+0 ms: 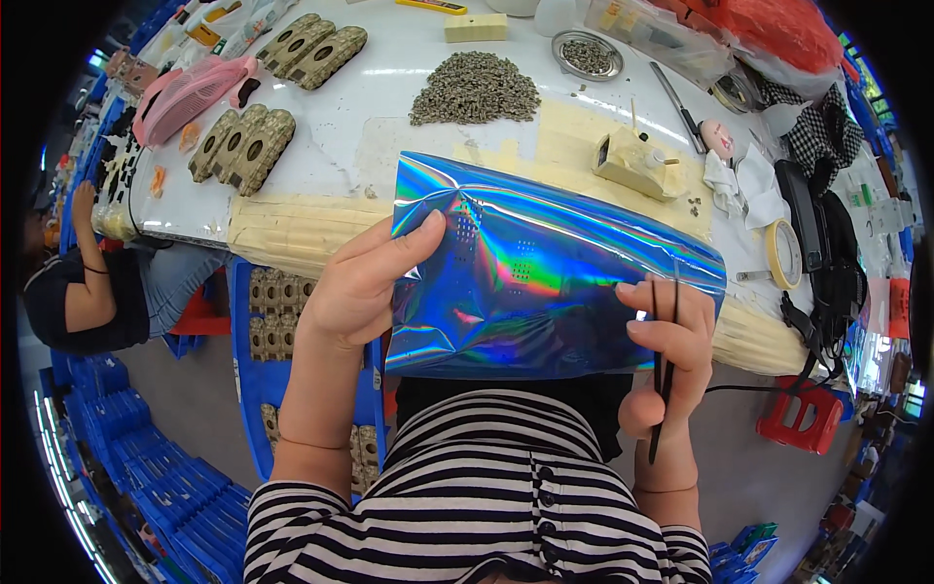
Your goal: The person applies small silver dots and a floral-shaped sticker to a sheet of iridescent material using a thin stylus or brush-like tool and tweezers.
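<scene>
A shiny blue holographic sheet (574,282) is held up in front of my body, over the table's near edge. Small rows of dots show on its left half. My left hand (375,273) pinches its left end, thumb on top. Black tweezers (664,384) are in my right hand (676,336), whose fingers also touch the sheet's right end. Beyond the sheet lies a heap of small grey-brown pieces (475,90). Camouflage-patterned casings with oval holes (243,151) lie at the left, with a second group of casings (313,51) farther back.
A beige block-shaped fixture (623,167) stands behind the sheet. Farther off is a round metal dish (587,55) of similar pieces. A tape roll (784,253) and black device (800,214) lie right. Below left is a blue crate (255,389) of casings; another person (88,292) sits beyond.
</scene>
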{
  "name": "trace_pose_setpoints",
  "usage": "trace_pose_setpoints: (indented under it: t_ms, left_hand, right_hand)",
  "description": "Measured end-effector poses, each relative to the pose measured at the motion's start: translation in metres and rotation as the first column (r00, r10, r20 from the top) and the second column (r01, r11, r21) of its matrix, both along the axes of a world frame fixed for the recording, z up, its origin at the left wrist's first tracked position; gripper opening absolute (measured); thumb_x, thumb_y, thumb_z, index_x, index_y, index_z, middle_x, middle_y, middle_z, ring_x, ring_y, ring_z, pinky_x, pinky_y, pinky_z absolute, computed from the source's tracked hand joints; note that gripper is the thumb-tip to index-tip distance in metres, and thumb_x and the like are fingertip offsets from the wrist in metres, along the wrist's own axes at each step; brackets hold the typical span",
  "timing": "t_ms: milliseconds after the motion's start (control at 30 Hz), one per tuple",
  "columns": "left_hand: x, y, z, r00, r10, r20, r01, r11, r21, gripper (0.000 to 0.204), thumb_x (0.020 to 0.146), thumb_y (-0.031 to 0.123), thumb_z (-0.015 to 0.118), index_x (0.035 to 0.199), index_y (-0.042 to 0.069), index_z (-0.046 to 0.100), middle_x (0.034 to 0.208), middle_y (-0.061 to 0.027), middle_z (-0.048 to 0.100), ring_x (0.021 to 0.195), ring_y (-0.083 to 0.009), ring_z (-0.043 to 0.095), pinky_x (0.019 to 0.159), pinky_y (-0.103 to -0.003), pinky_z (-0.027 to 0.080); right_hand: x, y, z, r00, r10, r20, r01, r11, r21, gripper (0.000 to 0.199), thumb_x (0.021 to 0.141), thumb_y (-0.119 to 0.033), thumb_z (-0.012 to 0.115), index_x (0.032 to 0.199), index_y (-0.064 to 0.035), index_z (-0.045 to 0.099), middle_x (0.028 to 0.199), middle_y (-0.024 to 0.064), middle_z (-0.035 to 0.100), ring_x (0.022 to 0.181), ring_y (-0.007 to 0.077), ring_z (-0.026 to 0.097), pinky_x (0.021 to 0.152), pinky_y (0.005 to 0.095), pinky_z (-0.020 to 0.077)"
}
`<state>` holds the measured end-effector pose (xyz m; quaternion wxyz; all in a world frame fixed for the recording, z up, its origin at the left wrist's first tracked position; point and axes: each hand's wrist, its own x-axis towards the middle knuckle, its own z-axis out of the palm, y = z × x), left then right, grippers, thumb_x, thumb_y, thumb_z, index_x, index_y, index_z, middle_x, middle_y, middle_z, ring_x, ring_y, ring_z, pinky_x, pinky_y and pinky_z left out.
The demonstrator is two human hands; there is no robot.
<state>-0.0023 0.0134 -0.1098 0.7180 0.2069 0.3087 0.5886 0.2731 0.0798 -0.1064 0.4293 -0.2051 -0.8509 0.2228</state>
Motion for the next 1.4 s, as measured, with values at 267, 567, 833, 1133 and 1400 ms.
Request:
trace_pose_setpoints:
  t_ms: [267, 567, 833, 1133, 1400]
  left_hand:
    - [0.0, 0.024, 0.006, 0.975, 0.021, -0.219, -0.04, 0.996, -0.082, 0.032, 0.103, 0.023, 0.051, 0.121, -0.003, 0.058, 0.111, -0.0093, 0.067, 0.095, -0.0138, 0.067, 0.078, -0.027, 0.056]
    - [0.0, 0.039, 0.011, 0.978, 0.012, -0.21, -0.036, 0.993, -0.108, 0.032, 0.103, 0.024, 0.053, 0.118, -0.003, 0.059, 0.11, -0.0097, 0.068, 0.095, -0.0145, 0.067, 0.081, -0.028, 0.057]
    - [-0.003, 0.037, 0.005, 0.982, -0.019, -0.189, 0.003, 0.996, -0.087, 0.032, 0.103, 0.025, 0.051, 0.119, -0.003, 0.059, 0.109, -0.0096, 0.068, 0.093, -0.0128, 0.067, 0.078, -0.028, 0.057]
    - [-0.004, 0.024, 0.015, 0.977, 0.007, -0.212, -0.007, 1.0, 0.0, 0.032, 0.103, 0.022, 0.052, 0.121, -0.004, 0.059, 0.108, -0.0088, 0.067, 0.097, -0.0127, 0.065, 0.082, -0.029, 0.054]
    - [0.008, -0.014, 0.049, 0.903, 0.224, -0.367, -0.144, 0.962, 0.231, 0.036, 0.098, 0.015, 0.056, 0.123, -0.011, 0.058, 0.11, -0.0135, 0.067, 0.099, -0.0186, 0.065, 0.089, -0.031, 0.051]
  right_hand:
    - [-0.03, -0.007, -0.009, 0.998, -0.001, 0.059, -0.001, 1.0, 0.024, 0.051, 0.068, -0.015, 0.084, 0.114, -0.002, 0.066, 0.106, 0.0103, 0.071, 0.109, 0.0301, 0.062, 0.09, 0.0388, 0.051]
    - [-0.039, 0.001, -0.01, 0.979, -0.061, 0.195, 0.035, 0.99, 0.137, 0.042, 0.07, -0.021, 0.082, 0.108, -0.0059, 0.07, 0.105, 0.0089, 0.071, 0.106, 0.0298, 0.062, 0.086, 0.0406, 0.0514]
    - [-0.043, 0.002, -0.008, 0.971, -0.093, 0.22, 0.054, 0.983, 0.176, 0.04, 0.071, -0.022, 0.082, 0.105, -0.0061, 0.071, 0.104, 0.0074, 0.071, 0.105, 0.0286, 0.062, 0.085, 0.042, 0.0515]
    - [0.002, 0.007, 0.015, 0.94, -0.338, -0.042, 0.34, 0.921, 0.19, 0.048, 0.103, -0.044, 0.043, 0.104, -0.0014, 0.065, 0.097, 0.0178, 0.072, 0.093, 0.0338, 0.066, 0.087, 0.0427, 0.051]
    - [0.071, 0.018, 0.018, 0.877, -0.467, 0.11, 0.477, 0.875, -0.081, 0.035, 0.1, -0.026, 0.05, 0.116, 0.004, 0.06, 0.121, 0.0239, 0.064, 0.114, 0.0297, 0.059, 0.104, 0.041, 0.0392]
